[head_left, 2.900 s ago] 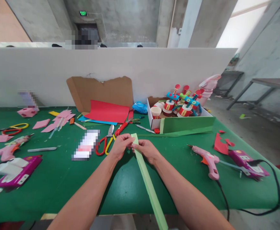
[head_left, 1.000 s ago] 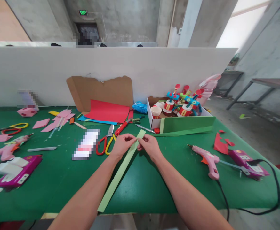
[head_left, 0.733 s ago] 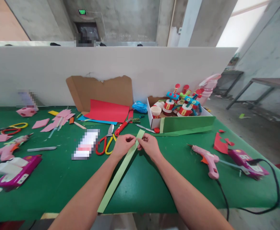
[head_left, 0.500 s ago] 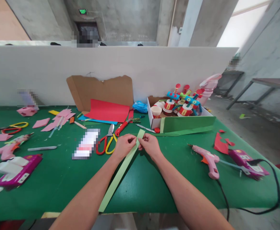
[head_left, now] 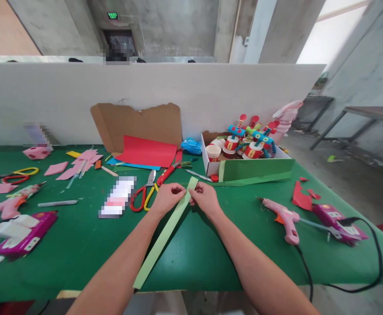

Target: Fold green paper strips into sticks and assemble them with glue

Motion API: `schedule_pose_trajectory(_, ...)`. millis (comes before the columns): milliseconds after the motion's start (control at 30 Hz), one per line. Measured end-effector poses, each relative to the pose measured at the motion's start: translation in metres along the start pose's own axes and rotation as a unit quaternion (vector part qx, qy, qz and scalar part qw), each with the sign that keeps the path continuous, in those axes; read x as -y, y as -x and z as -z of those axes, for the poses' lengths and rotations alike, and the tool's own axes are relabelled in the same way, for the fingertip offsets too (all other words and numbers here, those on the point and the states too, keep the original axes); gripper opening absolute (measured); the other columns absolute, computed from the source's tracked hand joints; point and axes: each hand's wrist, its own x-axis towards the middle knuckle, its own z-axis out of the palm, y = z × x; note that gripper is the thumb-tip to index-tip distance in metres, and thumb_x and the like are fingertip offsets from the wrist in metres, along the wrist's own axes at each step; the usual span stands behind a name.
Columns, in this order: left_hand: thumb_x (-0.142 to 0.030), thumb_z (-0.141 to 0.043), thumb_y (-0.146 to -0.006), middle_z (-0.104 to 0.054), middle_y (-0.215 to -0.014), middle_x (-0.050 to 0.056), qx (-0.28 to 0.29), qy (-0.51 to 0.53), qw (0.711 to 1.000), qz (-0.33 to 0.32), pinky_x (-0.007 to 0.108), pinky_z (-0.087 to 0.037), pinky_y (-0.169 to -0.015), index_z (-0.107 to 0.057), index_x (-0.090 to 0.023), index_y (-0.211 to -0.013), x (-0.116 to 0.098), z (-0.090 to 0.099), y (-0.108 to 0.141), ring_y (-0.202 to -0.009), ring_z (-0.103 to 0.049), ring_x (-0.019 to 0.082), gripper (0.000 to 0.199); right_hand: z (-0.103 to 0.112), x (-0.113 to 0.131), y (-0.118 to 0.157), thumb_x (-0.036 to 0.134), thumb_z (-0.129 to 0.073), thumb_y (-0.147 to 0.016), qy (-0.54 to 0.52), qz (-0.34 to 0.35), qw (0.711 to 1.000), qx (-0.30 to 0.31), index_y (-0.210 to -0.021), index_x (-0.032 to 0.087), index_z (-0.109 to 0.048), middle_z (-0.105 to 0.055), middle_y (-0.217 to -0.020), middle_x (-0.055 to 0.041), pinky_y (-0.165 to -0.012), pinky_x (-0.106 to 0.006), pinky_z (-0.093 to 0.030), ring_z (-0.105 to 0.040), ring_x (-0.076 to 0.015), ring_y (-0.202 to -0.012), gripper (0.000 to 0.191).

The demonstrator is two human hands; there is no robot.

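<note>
head view: the green table spreads beneath the work, with the open box of cup figures at the back, perhaps to leave room in front. the pale green paper strip slants from near the table's middle toward its near edge, on the person's left; its far end is likely held from both sides for steadiness. the left hand pinches one edge, thumb and fingers nearly together; the right hand pinches the opposite edge, its fingers curled close.
</note>
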Motion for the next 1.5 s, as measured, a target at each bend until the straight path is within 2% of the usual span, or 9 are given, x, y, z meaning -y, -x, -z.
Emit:
schedule_pose_trajectory(267, -0.022, -0.057, -0.064, -0.069, -0.063, 0.003, -0.001, -0.088, 0.995, -0.042, 0.024, -0.044, -0.06, -0.068, -0.018, -0.061, -0.0044, -0.0016, 0.0015, -0.06, -0.06, 0.016, 0.012, -0.0008, 0.0052, 0.0047, 0.024, -0.059, -0.069, 0.067, 0.029, 0.997, 0.003, -0.06, 0.022, -0.049, -0.055, -0.043, 0.0049, -0.043, -0.023, -0.046, -0.056, -0.0131, -0.04, 0.013)
schedule_pose_trajectory(467, -0.021, -0.054, -0.067, -0.072, -0.068, 0.003, 0.008, -0.125, 0.991, -0.044, 0.023, -0.046, -0.063, -0.071, -0.017, -0.066, -0.0034, -0.0016, 0.002, -0.066, -0.063, 0.016, 0.017, -0.0016, 0.006, 0.0053, 0.023, -0.056, -0.071, 0.08, 0.024, 0.997, 0.002, -0.062, 0.022, -0.05, -0.055, -0.044, 0.0058, -0.043, -0.022, -0.047, -0.057, -0.0129, -0.041, 0.012)
schedule_pose_trajectory(967, -0.023, -0.055, -0.067, -0.072, -0.07, 0.004, 0.027, -0.063, 0.997, 0.024, 0.025, -0.048, -0.064, -0.074, -0.015, -0.072, -0.0011, -0.0008, 0.0004, -0.068, -0.064, 0.018, 0.021, -0.0005, 0.0032, 0.0029, 0.021, -0.056, -0.071, 0.074, 0.02, 0.997, 0.01, -0.065, 0.021, -0.053, -0.056, -0.044, 0.0058, -0.044, -0.022, -0.048, -0.057, -0.0132, -0.041, 0.007)
schedule_pose_trajectory(1233, -0.023, -0.056, -0.068, -0.068, -0.061, 0.001, 0.034, -0.016, 0.997, 0.06, 0.023, -0.045, -0.056, -0.073, -0.015, -0.072, -0.0018, 0.0003, 0.001, -0.058, -0.059, 0.014, 0.02, 0.0014, 0.0067, 0.0029, 0.021, -0.056, -0.071, 0.067, 0.017, 0.998, 0.002, -0.061, 0.021, -0.05, -0.055, -0.043, 0.0057, -0.043, -0.023, -0.049, -0.056, -0.0129, -0.04, 0.011)
schedule_pose_trajectory(1367, -0.027, -0.058, -0.069, -0.068, -0.064, 0.002, 0.022, 0.032, 0.996, 0.081, 0.023, -0.046, -0.057, -0.073, -0.014, -0.078, -0.0047, 0.004, 0.0003, -0.054, -0.056, 0.011, 0.022, 0.0043, 0.0072, 0.0005, 0.022, -0.055, -0.071, 0.059, 0.013, 0.998, -0.009, -0.062, 0.022, -0.051, -0.056, -0.045, 0.0052, -0.044, -0.024, -0.05, -0.058, -0.014, -0.041, 0.01)
schedule_pose_trajectory(1500, -0.034, -0.062, -0.068, -0.066, -0.063, 0.001, 0.036, 0.033, 0.997, 0.059, 0.023, -0.045, -0.054, -0.072, -0.015, -0.074, -0.0027, 0.0036, 0.0001, -0.054, -0.055, 0.011, 0.023, 0.003, 0.0062, 0.0011, 0.022, -0.056, -0.071, 0.059, 0.014, 0.998, 0.0, -0.063, 0.021, -0.051, -0.056, -0.045, 0.0052, -0.044, -0.023, -0.05, -0.058, -0.0135, -0.041, 0.009)
